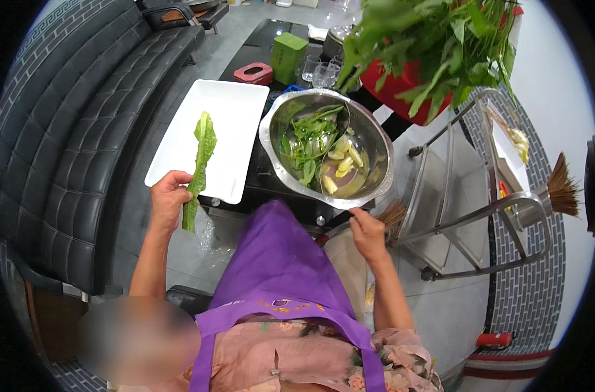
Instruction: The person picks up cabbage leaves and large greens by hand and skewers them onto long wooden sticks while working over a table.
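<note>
My left hand (pixel 169 198) pinches a long green lettuce leaf (pixel 204 152) near its lower end, holding it upright above a white rectangular tray (pixel 172 157). My right hand (pixel 368 235) is at the near rim of a stainless steel basin (pixel 286 174), fingers curled and fingertips at the metal edge. Whether they grip the rim is hard to tell. A curved metal divider splits the basin. Green leaves (pixel 314 132) lie in its left part, while pale yellow leaf pieces (pixel 345 165) sit in liquid in the right part.
The basin stands on a black table (pixel 243 54) with a green box (pixel 287 56), a red tissue box (pixel 253 73) and glasses (pixel 322 73). Leafy greens (pixel 439 54) rise above a red stool (pixel 400 83). A metal cart (pixel 466 220) stands right, a black sofa (pixel 96 122) left.
</note>
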Tool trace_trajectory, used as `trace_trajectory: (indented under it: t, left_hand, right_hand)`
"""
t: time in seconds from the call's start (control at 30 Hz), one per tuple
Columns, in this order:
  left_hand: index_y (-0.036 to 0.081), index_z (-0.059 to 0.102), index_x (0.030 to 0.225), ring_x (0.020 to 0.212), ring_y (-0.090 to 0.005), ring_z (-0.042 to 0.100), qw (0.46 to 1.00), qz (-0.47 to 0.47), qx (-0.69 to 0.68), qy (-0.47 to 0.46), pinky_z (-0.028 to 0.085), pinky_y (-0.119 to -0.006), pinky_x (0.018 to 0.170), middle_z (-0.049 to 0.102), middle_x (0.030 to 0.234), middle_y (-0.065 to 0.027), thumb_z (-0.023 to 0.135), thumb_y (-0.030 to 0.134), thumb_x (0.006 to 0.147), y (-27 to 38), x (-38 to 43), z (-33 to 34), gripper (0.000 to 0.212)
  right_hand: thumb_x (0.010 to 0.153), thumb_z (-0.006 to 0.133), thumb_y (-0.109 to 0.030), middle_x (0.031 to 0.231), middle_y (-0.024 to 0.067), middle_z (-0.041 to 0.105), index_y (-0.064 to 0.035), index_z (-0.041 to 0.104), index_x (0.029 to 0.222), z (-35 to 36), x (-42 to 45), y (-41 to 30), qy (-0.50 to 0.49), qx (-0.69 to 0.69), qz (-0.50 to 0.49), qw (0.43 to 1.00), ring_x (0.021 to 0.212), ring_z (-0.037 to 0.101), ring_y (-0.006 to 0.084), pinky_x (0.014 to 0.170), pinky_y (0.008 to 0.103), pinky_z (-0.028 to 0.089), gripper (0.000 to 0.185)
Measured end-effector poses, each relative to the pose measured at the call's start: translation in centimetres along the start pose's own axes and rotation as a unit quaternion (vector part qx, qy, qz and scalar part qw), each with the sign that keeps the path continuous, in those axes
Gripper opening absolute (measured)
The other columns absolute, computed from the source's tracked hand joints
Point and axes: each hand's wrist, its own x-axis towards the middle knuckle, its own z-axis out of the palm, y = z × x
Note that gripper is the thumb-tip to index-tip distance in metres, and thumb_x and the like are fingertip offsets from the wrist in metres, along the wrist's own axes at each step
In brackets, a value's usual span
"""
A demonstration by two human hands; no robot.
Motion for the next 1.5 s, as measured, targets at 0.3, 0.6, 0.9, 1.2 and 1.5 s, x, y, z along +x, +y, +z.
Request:
trace_trajectory:
  t: [0.3,0.6,0.9,1.2,1.5]
  left_hand:
    - [-0.004,0.053,0.085,0.056,-0.0084,0.051,0.998,-0.014,0.001,-0.055,0.044,-0.021,0.053,0.056,0.075,-0.0059,0.045,-0.011,0.059,-1.0,2.5,5.0,0.028]
    - [-0.004,0.054,0.082,0.051,-0.0108,0.05,0.994,0.006,0.064,-0.088,0.041,-0.022,0.048,0.055,0.067,-0.0068,0.043,-0.01,0.058,-1.6,5.7,10.9,0.027]
    - [-0.002,0.056,0.078,0.055,-0.0148,0.054,0.979,-0.007,0.203,-0.027,0.045,-0.026,0.049,0.056,0.069,-0.0085,0.044,-0.01,0.058,-3.5,8.8,12.8,0.025]
    - [-0.006,0.052,0.078,0.054,-0.0167,0.052,0.984,-0.014,0.172,-0.04,0.047,-0.026,0.048,0.053,0.07,-0.0112,0.041,-0.013,0.059,-1.8,9.8,15.1,0.023]
    - [-0.006,0.05,0.08,0.051,-0.02,0.052,0.993,-0.065,0.082,-0.052,0.047,-0.028,0.045,0.053,0.075,-0.0132,0.039,-0.015,0.059,-2.1,10.0,16.6,0.025]
  right_hand:
    - [0.072,0.053,-0.006,0.083,0.0157,0.059,-0.0042,0.056,0.091,7.0,-5.2,-0.8,-0.046,0.137,0.13,0.981,0.072,0.058,0.0294,0.063,0.0339,0.046,0.019]
    - [0.072,0.053,-0.006,0.077,0.0154,0.059,-0.0041,0.057,0.09,9.9,-7.8,2.3,-0.038,0.126,0.181,0.975,0.066,0.059,0.026,0.059,0.0312,0.046,0.018]
    - [0.071,0.055,-0.007,0.076,0.0168,0.059,-0.0036,0.058,0.089,9.2,-7.2,2.1,-0.068,0.116,0.243,0.961,0.069,0.06,0.0271,0.061,0.0312,0.046,0.018]
    - [0.072,0.053,-0.014,0.073,0.0172,0.058,-0.0085,0.056,0.089,9.7,-7.3,2.8,-0.043,0.117,0.217,0.968,0.067,0.057,0.0334,0.062,0.0407,0.046,0.018]
    - [0.072,0.053,-0.015,0.072,0.0192,0.058,-0.0084,0.057,0.089,9.3,-7.0,2.7,-0.076,0.106,0.242,0.961,0.068,0.057,0.0349,0.063,0.0424,0.045,0.018]
